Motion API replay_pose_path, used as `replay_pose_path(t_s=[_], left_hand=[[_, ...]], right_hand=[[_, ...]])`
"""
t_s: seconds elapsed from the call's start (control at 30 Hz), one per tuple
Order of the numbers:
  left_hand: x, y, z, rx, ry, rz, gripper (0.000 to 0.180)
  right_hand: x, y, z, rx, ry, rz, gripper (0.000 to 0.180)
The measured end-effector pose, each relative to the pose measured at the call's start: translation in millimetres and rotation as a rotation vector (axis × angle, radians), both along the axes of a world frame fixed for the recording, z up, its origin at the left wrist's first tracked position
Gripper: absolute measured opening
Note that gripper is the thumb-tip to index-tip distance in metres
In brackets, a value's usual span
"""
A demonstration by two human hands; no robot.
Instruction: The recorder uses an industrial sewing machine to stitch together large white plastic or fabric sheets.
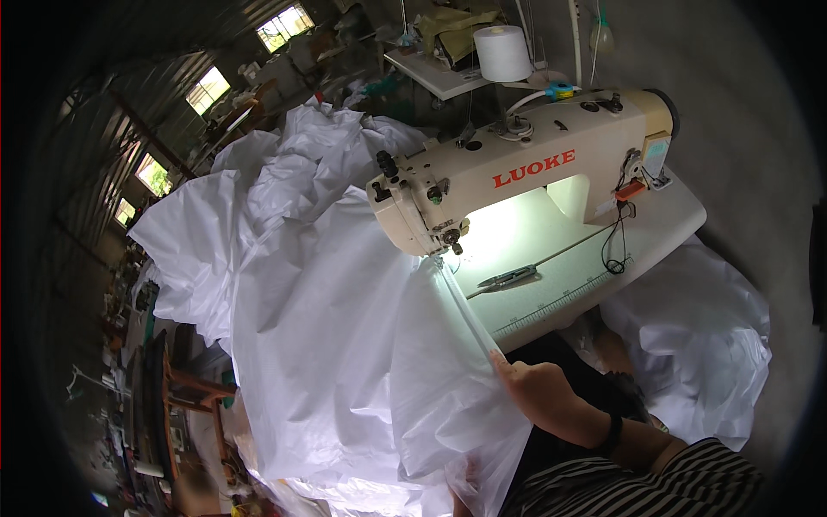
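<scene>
A large piece of thin white fabric (336,319) runs from under the needle end of a cream sewing machine (517,164) and hangs down toward me. Its folded edge stretches taut from the presser foot to my right hand (538,392), whose closed fingers pinch it just off the front edge of the machine bed. A dark band circles that wrist. Low in the view, my left hand (469,474) shows only as a skin-toned patch behind the fabric, its fingers hidden. Thread snips (510,277) lie on the lit machine bed, right of the seam line.
More white fabric (319,146) is heaped behind and left of the machine, and another bundle (702,336) hangs at the right. A white thread cone (502,53) stands behind. At lower left is a wooden chair frame (194,388). A dark cord (614,250) dangles onto the bed.
</scene>
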State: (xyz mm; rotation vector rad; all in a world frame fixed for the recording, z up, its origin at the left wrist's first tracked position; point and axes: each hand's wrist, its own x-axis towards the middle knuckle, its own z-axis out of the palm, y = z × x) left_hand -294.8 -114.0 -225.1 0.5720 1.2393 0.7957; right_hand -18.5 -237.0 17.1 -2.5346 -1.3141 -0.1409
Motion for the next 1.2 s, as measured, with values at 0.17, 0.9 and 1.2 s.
replay_pose_path(t_s=[0.17, 0.9, 1.2], left_hand=[[-9, -7, 2, 0.391, 0.288, -0.39, 0.043], [62, 40, 235, 0.63, 0.644, -0.399, 0.057], [37, 68, 186, 1.096, 0.836, -0.348, 0.055]], right_hand=[[3, -5, -11, -0.031, -0.032, -0.032, 0.054], [83, 91, -27, 0.101, 0.242, -0.044, 0.033], [16, 42, -27, 0.092, 0.135, -0.094, 0.053]])
